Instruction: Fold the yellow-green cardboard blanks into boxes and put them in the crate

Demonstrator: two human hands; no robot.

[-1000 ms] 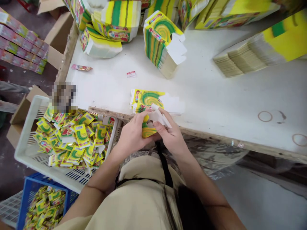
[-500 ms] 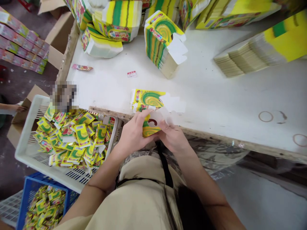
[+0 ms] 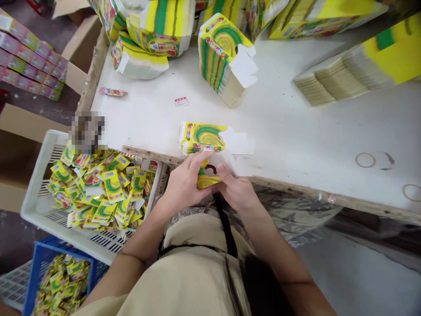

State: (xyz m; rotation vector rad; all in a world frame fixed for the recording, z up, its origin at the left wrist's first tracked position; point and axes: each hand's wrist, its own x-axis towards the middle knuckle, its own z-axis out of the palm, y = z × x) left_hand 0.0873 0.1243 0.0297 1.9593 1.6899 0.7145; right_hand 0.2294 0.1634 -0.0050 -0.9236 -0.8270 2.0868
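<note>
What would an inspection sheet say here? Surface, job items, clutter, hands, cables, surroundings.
Surface: white tabletop, rough wooden edge.
Job items: yellow-green carton, held at the near edge; small carton stack just beyond; larger carton stacks toward the back.
Clutter: wrapped stick, red-and-white label, tan rings.
Hands: left hand and right hand both on the carton.
Cables: nothing seen.
Surroundings: white crate and blue crate holding small packets; cardboard boxes at left.

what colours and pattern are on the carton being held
The held carton shows green curved bands on yellow, best seen in the head view.
</note>
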